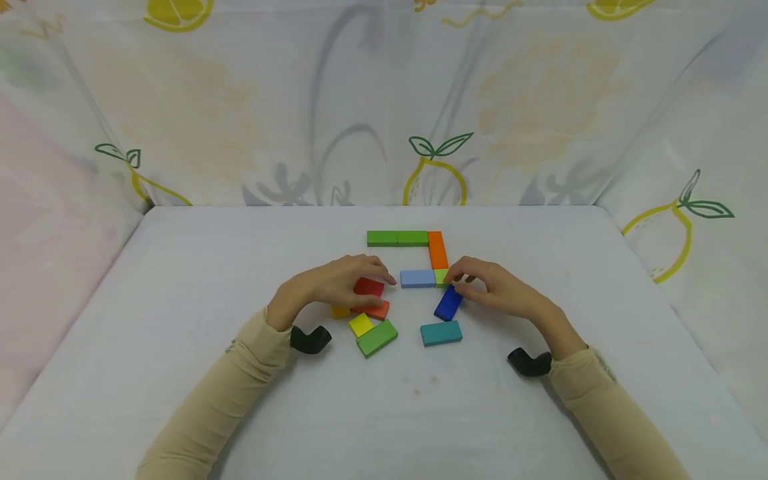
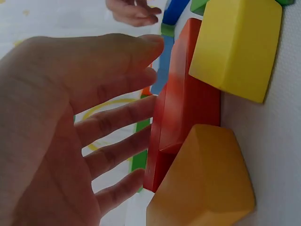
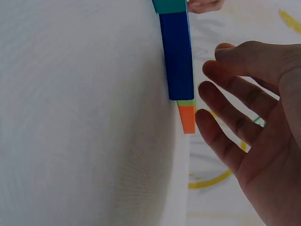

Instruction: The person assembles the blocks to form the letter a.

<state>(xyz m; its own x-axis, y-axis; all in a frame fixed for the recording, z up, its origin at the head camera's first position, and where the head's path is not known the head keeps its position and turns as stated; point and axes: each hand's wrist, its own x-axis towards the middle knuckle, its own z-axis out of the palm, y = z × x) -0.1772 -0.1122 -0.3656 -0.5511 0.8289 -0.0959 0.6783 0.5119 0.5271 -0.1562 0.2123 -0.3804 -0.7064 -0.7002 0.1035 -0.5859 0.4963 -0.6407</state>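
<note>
The person's left hand (image 1: 336, 283) is above the red block (image 1: 369, 287), with the thumb standing wide from the fingers, which are nearly straight and hold nothing. Under the thumb lies the orange-red block (image 1: 379, 311), against the near side of the red one. The amber block (image 1: 340, 312) is just beside these two, below the palm. Nearer to the person, the yellow block (image 1: 361, 325) leans its side to a green block (image 1: 377, 339).

The right hand (image 1: 501, 288) has its fingers spread and a little bent, and nothing is between them. The dark blue block (image 1: 447, 305) lies just at the thumb and fingertips, slanting on the white table (image 1: 360, 420); the lime block (image 1: 441, 277) is at the index fingertip. Whether this finger touches it, I cannot tell fairly, because the hand covers a part.

The light blue block (image 1: 417, 279) meets the lime one, and the orange block (image 1: 438, 250) goes from there up to a row of two green blocks (image 1: 384, 239). The teal block (image 1: 441, 333) lies near the lower end of the dark blue one.
</note>
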